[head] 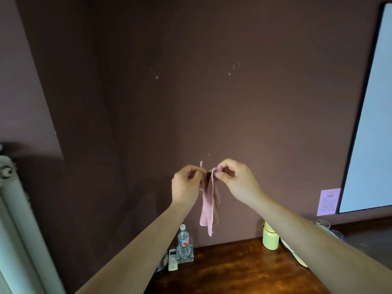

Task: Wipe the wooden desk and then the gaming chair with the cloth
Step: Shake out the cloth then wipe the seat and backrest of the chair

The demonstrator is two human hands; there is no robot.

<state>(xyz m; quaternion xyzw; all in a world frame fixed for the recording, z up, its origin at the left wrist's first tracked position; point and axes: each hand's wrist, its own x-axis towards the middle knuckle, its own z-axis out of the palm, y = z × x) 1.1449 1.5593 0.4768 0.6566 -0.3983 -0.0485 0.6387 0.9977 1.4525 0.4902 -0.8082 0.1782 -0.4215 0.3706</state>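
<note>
Forearms: the bare left forearm [135, 251] comes in from the 7 o'clock edge and the bare right forearm [318, 240] from 4 o'clock, both reaching toward the middle of the view.
Left hand [186, 183]: fingers curled, thumb and fingertips pinching the top of the cloth on its 9 o'clock side.
Right hand [235, 179]: fingers curled, pinching the top of the cloth on its 3 o'clock side, near the left hand with only the cloth's top between them.
Cloth [209, 209]: pink, held up in the air in front of the wall. It hangs in narrow folds toward 6 o'clock, and a small tip sticks up at 12 o'clock. Its lower end is above the desk and apart from it.
Desk [233, 270]: dark brown wood, at 6 o'clock in the view, back edge against the wall.
Water bottle [183, 240]: clear plastic with a white cap and a red label, upright at 7 o'clock from the cloth's lower end, standing in a glass tray [191, 259].
Remote [172, 259]: white, just beside the tray at its 9 o'clock side.
Yellow jar [269, 238]: pale, upright, string round its neck, at 4 o'clock from the cloth, partly behind the right forearm.
Wall [191, 92]: brown, filling the view from 9 through 12 to 3 o'clock.
Notice [327, 201]: pink paper on the wall at 3 o'clock, print too small to read.
White panel [371, 124]: dark-framed, along the 2 o'clock edge.
Radiator [12, 209]: pale, at the 8 o'clock edge.
</note>
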